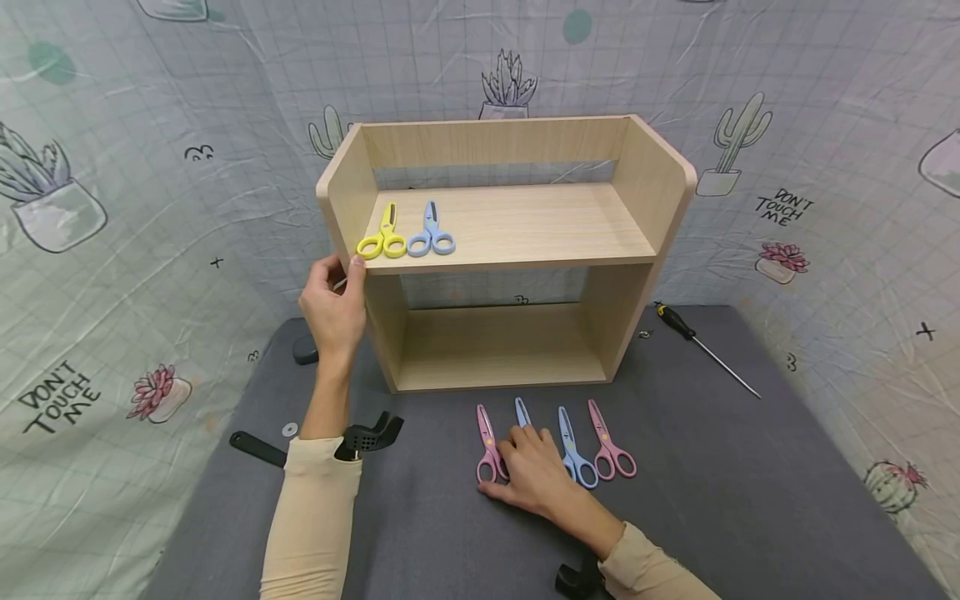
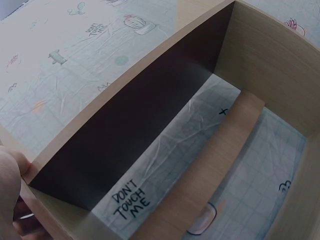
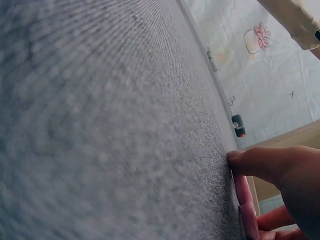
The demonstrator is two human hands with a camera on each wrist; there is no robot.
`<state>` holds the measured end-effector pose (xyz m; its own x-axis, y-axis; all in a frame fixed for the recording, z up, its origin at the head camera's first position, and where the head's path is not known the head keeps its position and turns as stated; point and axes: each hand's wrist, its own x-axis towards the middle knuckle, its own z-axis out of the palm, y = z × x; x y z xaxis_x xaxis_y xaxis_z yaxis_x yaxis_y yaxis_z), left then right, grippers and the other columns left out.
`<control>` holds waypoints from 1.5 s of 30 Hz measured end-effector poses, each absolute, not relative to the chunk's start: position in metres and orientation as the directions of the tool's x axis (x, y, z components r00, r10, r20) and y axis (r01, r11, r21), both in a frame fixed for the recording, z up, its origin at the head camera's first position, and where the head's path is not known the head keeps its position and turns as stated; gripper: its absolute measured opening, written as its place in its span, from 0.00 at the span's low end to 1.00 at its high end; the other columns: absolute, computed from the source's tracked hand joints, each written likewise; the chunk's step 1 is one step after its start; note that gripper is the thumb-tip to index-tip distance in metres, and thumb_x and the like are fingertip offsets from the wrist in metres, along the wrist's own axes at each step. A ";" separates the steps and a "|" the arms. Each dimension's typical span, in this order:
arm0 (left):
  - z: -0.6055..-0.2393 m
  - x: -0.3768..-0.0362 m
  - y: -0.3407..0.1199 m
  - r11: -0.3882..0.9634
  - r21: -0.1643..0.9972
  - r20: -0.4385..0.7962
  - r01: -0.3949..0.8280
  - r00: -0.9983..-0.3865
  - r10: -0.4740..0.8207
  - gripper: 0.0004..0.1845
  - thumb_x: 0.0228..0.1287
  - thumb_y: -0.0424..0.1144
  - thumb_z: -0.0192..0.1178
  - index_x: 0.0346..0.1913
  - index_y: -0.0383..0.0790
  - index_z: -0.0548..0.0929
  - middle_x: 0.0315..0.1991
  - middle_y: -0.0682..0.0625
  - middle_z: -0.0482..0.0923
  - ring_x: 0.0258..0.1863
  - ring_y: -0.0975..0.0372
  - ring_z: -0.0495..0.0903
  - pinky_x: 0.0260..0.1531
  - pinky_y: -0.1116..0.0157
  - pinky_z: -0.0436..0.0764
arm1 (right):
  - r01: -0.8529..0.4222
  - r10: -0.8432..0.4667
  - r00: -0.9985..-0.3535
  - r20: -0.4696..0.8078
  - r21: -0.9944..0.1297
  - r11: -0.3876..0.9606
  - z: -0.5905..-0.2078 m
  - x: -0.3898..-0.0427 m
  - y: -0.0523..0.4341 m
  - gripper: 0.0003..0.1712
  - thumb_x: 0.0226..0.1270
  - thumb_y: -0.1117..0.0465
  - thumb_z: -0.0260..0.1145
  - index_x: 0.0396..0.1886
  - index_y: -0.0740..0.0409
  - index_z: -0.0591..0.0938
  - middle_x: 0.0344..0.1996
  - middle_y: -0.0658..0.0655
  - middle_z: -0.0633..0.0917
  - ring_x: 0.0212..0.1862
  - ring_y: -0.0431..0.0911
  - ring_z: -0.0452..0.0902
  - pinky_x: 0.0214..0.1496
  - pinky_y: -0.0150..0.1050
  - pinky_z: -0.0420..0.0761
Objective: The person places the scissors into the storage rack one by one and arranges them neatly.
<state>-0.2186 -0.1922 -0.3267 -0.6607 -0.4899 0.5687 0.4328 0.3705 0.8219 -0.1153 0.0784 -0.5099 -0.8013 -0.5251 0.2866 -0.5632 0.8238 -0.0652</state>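
Head view: your left hand (image 1: pixel 333 308) grips the wooden shelf (image 1: pixel 517 225) side panel at 9 o'clock; right hand (image 1: pixel 534 473) lies flat, fingers straight, on the pink scissors (image 1: pixel 488 446) and the blue pair beside it. Screwdriver (image 1: pixel 705 347) at 3 o'clock, well clear of both.

shelf (image 1: pixel 517 225) is looking like pale wood-grain laminate, smooth and matt | bench (image 1: pixel 750 467) is wearing grey woven cloth, kinda rough | scissors (image 1: pixel 611 446) are showing glossy pastel plastic handles | backdrop (image 1: pixel 825 125) is hanging as thin crinkled printed sheet | screwdriver (image 1: pixel 705 346) is sporting a shiny metal shaft
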 end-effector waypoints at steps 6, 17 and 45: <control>-0.327 -0.219 -0.192 0.364 0.824 0.565 0.433 -0.660 -0.495 0.20 0.68 0.44 0.62 0.53 0.30 0.82 0.46 0.36 0.85 0.47 0.56 0.86 0.51 0.58 0.86 | -0.576 -0.523 -0.785 0.333 -0.080 0.814 -0.510 -0.116 0.078 0.35 0.46 0.29 0.72 0.36 0.55 0.86 0.34 0.53 0.77 0.39 0.48 0.71 0.38 0.41 0.66; -0.327 -0.220 -0.192 0.378 0.821 0.570 0.428 -0.656 -0.495 0.20 0.68 0.44 0.62 0.53 0.30 0.83 0.46 0.36 0.85 0.47 0.55 0.86 0.51 0.56 0.86 | -0.592 -0.518 -0.744 0.422 -0.058 0.804 -0.509 -0.118 0.079 0.32 0.42 0.30 0.71 0.30 0.53 0.83 0.32 0.51 0.78 0.37 0.47 0.72 0.35 0.39 0.64; -0.327 -0.219 -0.192 0.378 0.826 0.562 0.418 -0.662 -0.496 0.20 0.68 0.44 0.62 0.53 0.30 0.82 0.46 0.36 0.85 0.47 0.56 0.86 0.50 0.62 0.86 | -0.668 -0.493 -0.665 0.562 -0.151 0.729 -0.483 -0.124 0.081 0.32 0.44 0.35 0.74 0.38 0.58 0.86 0.31 0.50 0.78 0.35 0.43 0.71 0.36 0.36 0.74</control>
<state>-0.2190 -0.1922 -0.3267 -0.6621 -0.4960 0.5618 0.4181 0.3777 0.8262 -0.1238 0.0810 -0.4832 -0.6645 -0.4928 0.5618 -0.6679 0.7289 -0.1507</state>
